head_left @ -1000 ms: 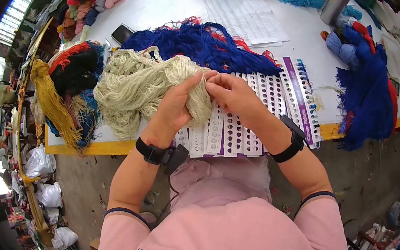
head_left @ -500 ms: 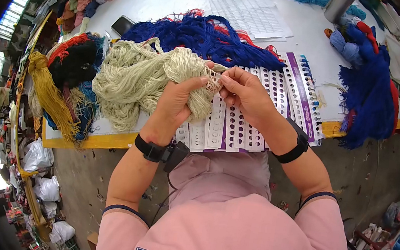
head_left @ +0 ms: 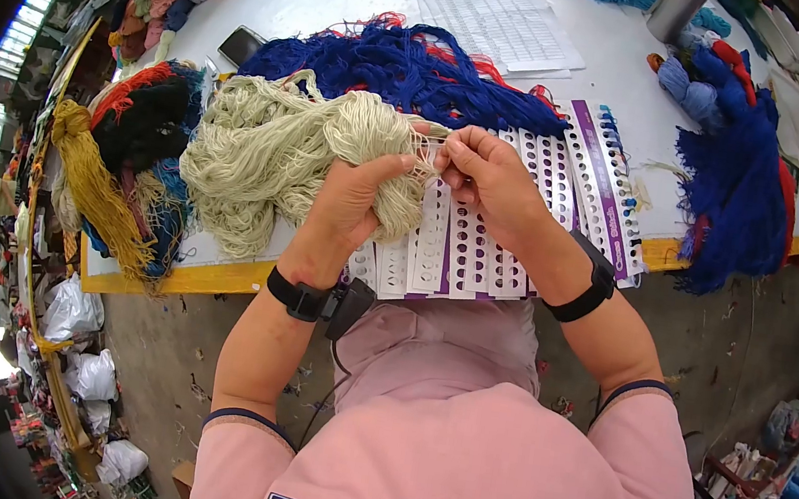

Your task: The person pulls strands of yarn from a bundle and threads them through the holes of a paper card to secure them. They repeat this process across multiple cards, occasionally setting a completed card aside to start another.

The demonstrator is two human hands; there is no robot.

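Note:
A big pale green skein of yarn lies heaped at the table's near side. My left hand is closed round its right end, thumb on top and the other fingers mostly hidden by the strands. Close beside it, my right hand pinches thin strands of the same yarn between thumb and forefinger, the other fingers curled in. Beneath both hands are white and purple cards with rows of punched holes. Dark blue yarn mixed with red lies just behind the pale skein.
Mustard, black and blue yarn bundles hang at the left table edge. At the right lies more blue yarn, with a metal cylinder behind. Printed sheets and a phone rest farther back. White bags sit at lower left.
My right hand has shifted very slightly up and left, still pinching strands. My left hand keeps its hold on the skein, and the whole view has moved a little.

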